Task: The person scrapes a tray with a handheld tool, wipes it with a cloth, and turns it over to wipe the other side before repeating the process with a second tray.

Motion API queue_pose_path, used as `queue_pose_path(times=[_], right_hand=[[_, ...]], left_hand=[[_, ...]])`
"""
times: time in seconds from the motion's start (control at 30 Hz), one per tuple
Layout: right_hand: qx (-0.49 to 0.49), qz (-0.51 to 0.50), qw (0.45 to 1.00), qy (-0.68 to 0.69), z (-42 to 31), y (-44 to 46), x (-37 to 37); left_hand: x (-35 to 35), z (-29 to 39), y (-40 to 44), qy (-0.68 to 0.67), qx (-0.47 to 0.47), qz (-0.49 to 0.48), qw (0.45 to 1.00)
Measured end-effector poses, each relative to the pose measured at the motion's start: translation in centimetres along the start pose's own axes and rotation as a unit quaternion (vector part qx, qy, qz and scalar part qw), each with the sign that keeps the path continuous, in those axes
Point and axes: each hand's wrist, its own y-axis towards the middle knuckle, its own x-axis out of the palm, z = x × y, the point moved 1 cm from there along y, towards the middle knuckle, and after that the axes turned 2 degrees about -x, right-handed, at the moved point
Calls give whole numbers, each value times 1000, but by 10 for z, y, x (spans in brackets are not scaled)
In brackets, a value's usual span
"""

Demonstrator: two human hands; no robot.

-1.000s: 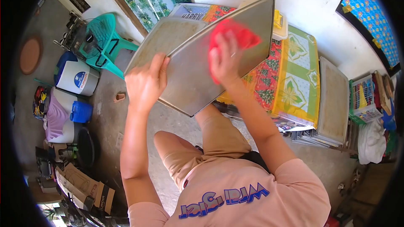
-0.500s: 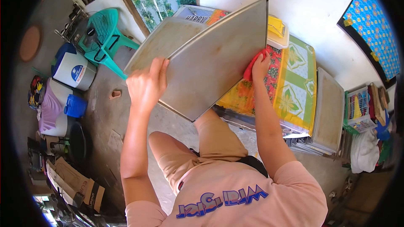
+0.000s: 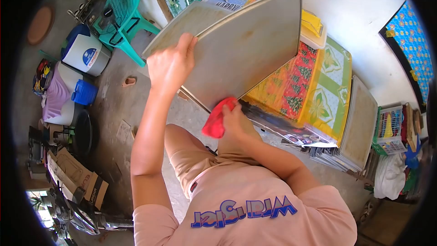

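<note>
My left hand (image 3: pixel 172 61) is closed around the left edge of a flat metal baking tray (image 3: pixel 255 41), which is held tilted up in front of me. In my right hand (image 3: pixel 236 120) is a bunched red cloth (image 3: pixel 221 118), pressed at the tray's lower corner near my knee. Brownish smudges mark the tray's grey face. Behind it lies another similar tray (image 3: pixel 182 23), partly hidden by the raised one.
A table with a patterned cover (image 3: pixel 330 73) stands right of the tray, holding a yellow-lidded container (image 3: pixel 313 29). More trays (image 3: pixel 353 132) lean at its right end. At left are a green plastic chair (image 3: pixel 123 23), a cooler (image 3: pixel 86 54) and a blue container (image 3: pixel 84 92).
My right hand has moved the red cloth from the tray's right edge down and left to its lower corner. The left hand keeps its hold on the tray.
</note>
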Motion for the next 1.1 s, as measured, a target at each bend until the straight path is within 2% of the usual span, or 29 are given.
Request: queue_pose_path(times=[0.07,0.1,0.13,0.23,0.27,0.3,0.37,0.4,0.47,0.5,0.53,0.57,0.63,0.7,0.83,0.87,0.97,1.0,1.1], right_hand=[[117,-84,985,97,-49,-57,16],[189,-197,938,212,-60,-68,20],[255,-304,860,319,-67,-76,23],[219,-445,831,251,-85,-86,29],[139,-435,866,205,-74,-87,32],[60,-430,883,178,-83,-82,27],[-99,-411,898,122,-106,-70,-2],[-178,-349,917,78,-127,-64,-20],[-216,-299,929,17,-188,-53,-56],[-363,-231,903,-2,-202,-40,-59],[-499,-155,852,-22,-215,-30,-60],[-517,-117,847,-37,-230,-24,-58],[-550,-40,831,-67,-256,-20,-53],[-575,-30,814,-77,-265,-19,-38],[-636,-42,759,-134,-254,-21,-23],[-641,-48,753,-142,-251,-22,-24],[-643,-90,742,-169,-229,-29,-35],[-638,-90,742,-183,-217,-32,-39],[-616,-116,750,-210,-182,-39,-63]], left_hand=[[-3,4,2,-13,-7,-30,999],[-5,8,3,-12,1,-32,999],[-8,11,4,-10,9,-35,999],[-5,8,6,-66,-4,-24,998],[-4,5,9,-96,-14,-16,995],[-7,-1,11,-179,-55,-41,981],[-15,-12,12,-345,-132,-90,925],[-14,-15,13,-434,-180,-95,877],[-7,-16,11,-598,-268,-108,748],[-5,-15,9,-593,-262,-103,755],[-2,-14,7,-588,-256,-100,761],[1,-12,6,-583,-249,-96,767],[4,-2,-1,-607,-257,-99,746],[8,7,-8,-633,-247,-85,729],[16,15,-26,-666,-304,-76,677],[15,15,-29,-698,-320,-75,636],[11,19,-30,-612,-390,-105,680],[18,21,-34,-609,-378,-87,692],[13,19,-39,-519,-365,-142,760]])
